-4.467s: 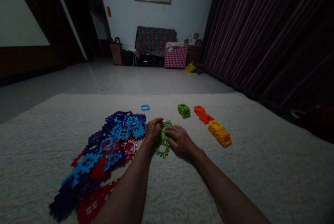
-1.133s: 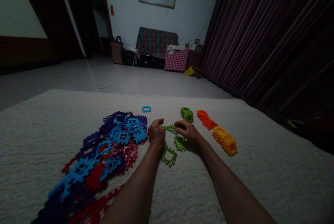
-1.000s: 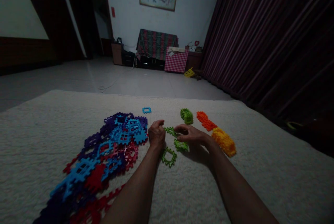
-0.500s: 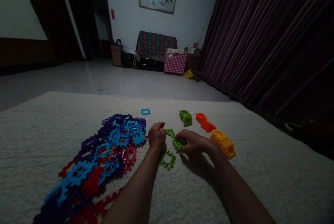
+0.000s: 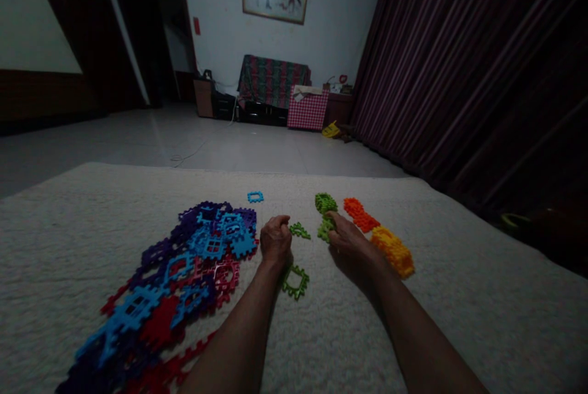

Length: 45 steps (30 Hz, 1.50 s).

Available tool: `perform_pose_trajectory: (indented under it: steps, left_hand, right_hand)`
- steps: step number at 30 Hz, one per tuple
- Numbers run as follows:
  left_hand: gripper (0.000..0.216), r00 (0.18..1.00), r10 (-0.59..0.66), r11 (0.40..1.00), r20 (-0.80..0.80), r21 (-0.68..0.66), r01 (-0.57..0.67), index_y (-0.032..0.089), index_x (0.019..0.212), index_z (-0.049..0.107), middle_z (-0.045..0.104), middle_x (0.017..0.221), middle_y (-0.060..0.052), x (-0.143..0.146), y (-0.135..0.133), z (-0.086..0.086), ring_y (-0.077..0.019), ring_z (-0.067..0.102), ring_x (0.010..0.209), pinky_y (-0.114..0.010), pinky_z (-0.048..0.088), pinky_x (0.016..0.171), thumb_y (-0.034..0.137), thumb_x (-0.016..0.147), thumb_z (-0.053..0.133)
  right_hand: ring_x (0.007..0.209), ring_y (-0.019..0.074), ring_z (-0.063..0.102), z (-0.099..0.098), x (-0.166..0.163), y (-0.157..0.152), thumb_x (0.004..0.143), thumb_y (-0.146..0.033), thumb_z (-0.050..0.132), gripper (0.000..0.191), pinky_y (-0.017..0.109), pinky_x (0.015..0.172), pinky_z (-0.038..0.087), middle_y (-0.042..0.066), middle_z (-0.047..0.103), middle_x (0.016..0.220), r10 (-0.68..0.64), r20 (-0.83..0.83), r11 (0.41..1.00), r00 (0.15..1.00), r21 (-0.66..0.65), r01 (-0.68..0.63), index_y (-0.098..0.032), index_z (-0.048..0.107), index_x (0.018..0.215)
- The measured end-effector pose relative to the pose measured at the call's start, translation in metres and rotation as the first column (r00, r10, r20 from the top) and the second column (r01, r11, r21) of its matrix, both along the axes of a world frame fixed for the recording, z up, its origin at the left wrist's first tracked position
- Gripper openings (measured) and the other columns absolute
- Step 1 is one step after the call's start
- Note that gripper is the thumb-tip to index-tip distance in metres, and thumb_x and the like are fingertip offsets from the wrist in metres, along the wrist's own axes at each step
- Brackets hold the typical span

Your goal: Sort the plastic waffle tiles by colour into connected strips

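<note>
Holding toothed green plastic (image 5: 325,231), the right hand (image 5: 350,243) overhangs nubby cloth (image 5: 328,333).

On mat (image 5: 321,345) | from left hand (image 5: 276,239): heap (image 5: 162,317) at 8 o'clock, lone piece (image 5: 255,201) at 11, side piece (image 5: 299,231) just beside at 2, near piece (image 5: 304,287) at 5 | from right hand (image 5: 350,244): gripped piece (image 5: 326,230) at 10, stack (image 5: 326,202) at 11, first row (image 5: 361,216) at 1, second row (image 5: 392,252) beside it at 3 | beyond mat: floor (image 5: 257,152), cabinet (image 5: 264,113) at 12

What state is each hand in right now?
Left hand: curled closed; can't tell whether it holds anything.
Right hand: closed, holding a green toothed piece.
</note>
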State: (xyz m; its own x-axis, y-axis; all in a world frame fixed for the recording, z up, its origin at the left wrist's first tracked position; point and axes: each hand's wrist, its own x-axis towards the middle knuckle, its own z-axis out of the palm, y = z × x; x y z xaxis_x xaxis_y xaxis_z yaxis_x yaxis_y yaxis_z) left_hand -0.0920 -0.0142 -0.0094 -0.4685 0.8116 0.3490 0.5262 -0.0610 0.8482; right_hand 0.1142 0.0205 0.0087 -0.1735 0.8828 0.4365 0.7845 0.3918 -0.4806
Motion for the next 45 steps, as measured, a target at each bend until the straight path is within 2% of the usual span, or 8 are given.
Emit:
perform_pose_trajectory:
  steps: [5,10,18,23,27,33,40,45]
  left_hand:
    - [0.038,1.000,-0.004,1.000,-0.001,-0.003,0.004,0.018,0.090,0.077,0.076,0.089,-0.007,0.000,0.000,0.002,-0.0184,0.070,0.086,-0.029,0.054,0.083,0.008,0.073,0.044]
    - [0.037,1.000,0.001,1.000,0.005,0.005,-0.001,0.018,0.091,0.077,0.076,0.089,-0.007,0.001,0.001,0.000,-0.0186,0.070,0.085,-0.029,0.054,0.083,0.009,0.073,0.045]
    - [0.036,0.999,-0.013,1.000,0.033,0.023,0.013,0.017,0.090,0.077,0.076,0.089,-0.007,0.000,0.002,-0.003,-0.0185,0.070,0.084,-0.029,0.054,0.081,0.011,0.074,0.045]
    - [0.036,0.999,-0.014,1.000,0.032,0.022,0.013,0.017,0.090,0.077,0.076,0.089,-0.007,0.000,0.002,-0.004,-0.0186,0.070,0.085,-0.029,0.054,0.082,0.012,0.074,0.045]
    - [0.037,0.999,-0.018,1.000,0.041,0.016,0.018,0.017,0.092,0.076,0.076,0.091,-0.007,0.000,0.005,-0.008,-0.0187,0.070,0.085,-0.029,0.054,0.082,0.013,0.075,0.044]
    - [0.037,0.999,-0.016,1.000,0.049,-0.012,0.016,0.017,0.093,0.076,0.076,0.091,-0.007,0.000,0.004,-0.006,-0.0183,0.070,0.086,-0.028,0.053,0.081,0.013,0.075,0.044]
    - [0.037,0.999,-0.024,0.999,0.038,-0.025,0.025,0.016,0.094,0.076,0.076,0.092,-0.007,0.000,0.002,-0.003,-0.0187,0.070,0.087,-0.028,0.053,0.083,0.012,0.075,0.044]
    - [0.038,1.000,-0.001,1.000,0.005,0.005,0.001,0.015,0.094,0.076,0.076,0.091,-0.008,0.000,0.005,-0.006,-0.0190,0.069,0.087,-0.029,0.052,0.084,0.010,0.075,0.043]
  right_hand:
    - [0.096,0.0288,0.063,0.005,-0.012,0.011,0.085,-0.038,0.049,0.035,0.038,0.085,0.047,0.017,0.067,0.096,-0.169,0.164,0.976,0.972,-0.108,0.188,-0.014,0.062,0.106]
    - [0.098,0.0363,0.062,0.011,-0.033,-0.005,0.082,-0.063,0.051,0.058,0.046,0.083,0.047,0.024,0.062,0.109,-0.270,0.293,0.924,0.917,-0.188,0.332,-0.013,0.061,0.110]
    - [0.097,0.0324,0.062,0.018,-0.043,-0.010,0.074,-0.042,0.062,0.047,0.042,0.082,0.049,0.020,0.059,0.112,-0.162,0.299,0.944,0.941,-0.232,0.236,-0.015,0.062,0.112]
    - [0.101,0.0289,0.058,0.013,-0.027,0.016,0.076,-0.040,0.060,0.051,0.039,0.086,0.049,0.018,0.059,0.110,-0.250,0.044,0.968,0.967,-0.014,0.251,-0.012,0.058,0.118]
    - [0.101,0.0278,0.055,-0.006,-0.022,0.032,0.077,-0.038,0.060,0.048,0.041,0.088,0.049,0.016,0.056,0.112,-0.213,-0.124,0.957,0.969,0.172,0.232,-0.013,0.057,0.118]
    - [0.101,0.0285,0.054,-0.024,-0.022,0.037,0.077,-0.036,0.061,0.048,0.045,0.089,0.049,0.015,0.055,0.111,-0.182,-0.140,0.944,0.973,0.252,0.213,-0.015,0.056,0.120]
    - [0.108,0.0312,0.052,-0.021,-0.022,0.036,0.075,-0.035,0.063,0.050,0.048,0.091,0.048,0.017,0.053,0.117,-0.193,-0.136,0.946,0.972,0.235,0.221,-0.014,0.055,0.120]
    - [0.113,0.0294,0.051,-0.012,-0.025,0.028,0.081,-0.029,0.057,0.036,0.048,0.098,0.045,0.016,0.055,0.116,-0.074,-0.179,0.908,0.981,0.395,0.141,-0.016,0.056,0.114]
